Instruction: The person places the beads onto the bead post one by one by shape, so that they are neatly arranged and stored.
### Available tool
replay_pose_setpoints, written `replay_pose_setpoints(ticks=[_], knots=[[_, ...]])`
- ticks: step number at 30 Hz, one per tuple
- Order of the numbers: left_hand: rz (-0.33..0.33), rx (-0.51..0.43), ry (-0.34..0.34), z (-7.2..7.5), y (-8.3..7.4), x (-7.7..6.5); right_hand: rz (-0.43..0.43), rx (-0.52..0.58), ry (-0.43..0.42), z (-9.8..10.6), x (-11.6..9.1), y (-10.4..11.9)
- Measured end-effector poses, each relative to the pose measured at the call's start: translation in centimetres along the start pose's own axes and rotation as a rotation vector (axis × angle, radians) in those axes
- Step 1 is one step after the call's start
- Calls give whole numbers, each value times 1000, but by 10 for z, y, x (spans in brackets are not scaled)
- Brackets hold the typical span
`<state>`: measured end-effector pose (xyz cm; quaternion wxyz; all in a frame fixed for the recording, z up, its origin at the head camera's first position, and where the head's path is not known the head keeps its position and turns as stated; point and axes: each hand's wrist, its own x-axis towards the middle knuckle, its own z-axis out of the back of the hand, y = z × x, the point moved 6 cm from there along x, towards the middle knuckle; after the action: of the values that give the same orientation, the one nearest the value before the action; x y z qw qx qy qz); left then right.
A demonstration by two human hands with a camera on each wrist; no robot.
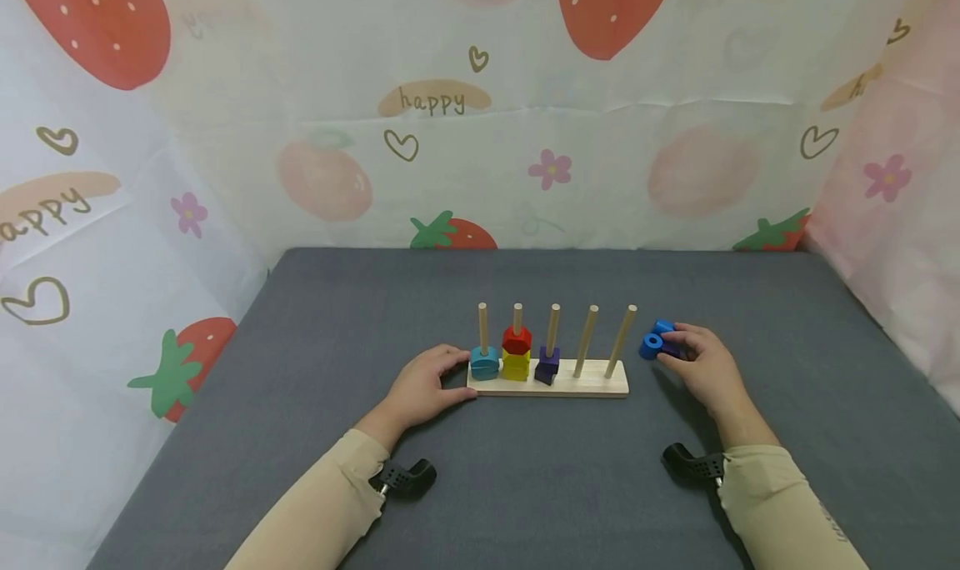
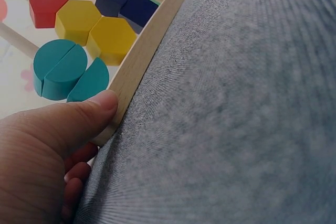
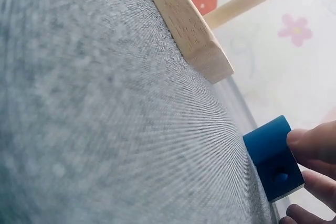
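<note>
A wooden peg stacker point(image 1: 552, 389) with upright pegs stands on the table. My left hand point(image 1: 426, 387) grips its left end, thumb point(image 2: 102, 103) pressed on the front edge. Teal rounded pieces point(image 2: 60, 66) sit on the leftmost peg. Yellow hexagonal pieces point(image 1: 516, 365) with a red hexagon point(image 1: 517, 339) above fill the second, and dark purple blocks point(image 1: 547, 363) the third. Right of the stacker, my right hand point(image 1: 705, 366) pinches a dark blue block point(image 3: 281, 174) with a hole in its side. A blue cylinder point(image 1: 651, 346) and another blue piece point(image 1: 663, 327) lie against it.
The two rightmost pegs point(image 1: 621, 341) carry no pieces. Grey cloth point(image 1: 525, 478) covers the table, whose far edge meets a printed curtain point(image 1: 480, 170). Black wrist mounts point(image 1: 408, 478) stick out from both sleeves.
</note>
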<state>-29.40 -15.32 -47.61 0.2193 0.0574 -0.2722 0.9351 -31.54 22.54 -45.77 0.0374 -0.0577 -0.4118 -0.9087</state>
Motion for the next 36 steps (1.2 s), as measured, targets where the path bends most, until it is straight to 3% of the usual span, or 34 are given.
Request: replay_pose_setpoints(ticks=[24, 36], knots=[[6, 6, -1, -2, 2, 0, 47, -98, 17, -4, 2, 0], [-1, 5, -2, -2, 2, 1, 2, -124, -50, -2, 0, -8]])
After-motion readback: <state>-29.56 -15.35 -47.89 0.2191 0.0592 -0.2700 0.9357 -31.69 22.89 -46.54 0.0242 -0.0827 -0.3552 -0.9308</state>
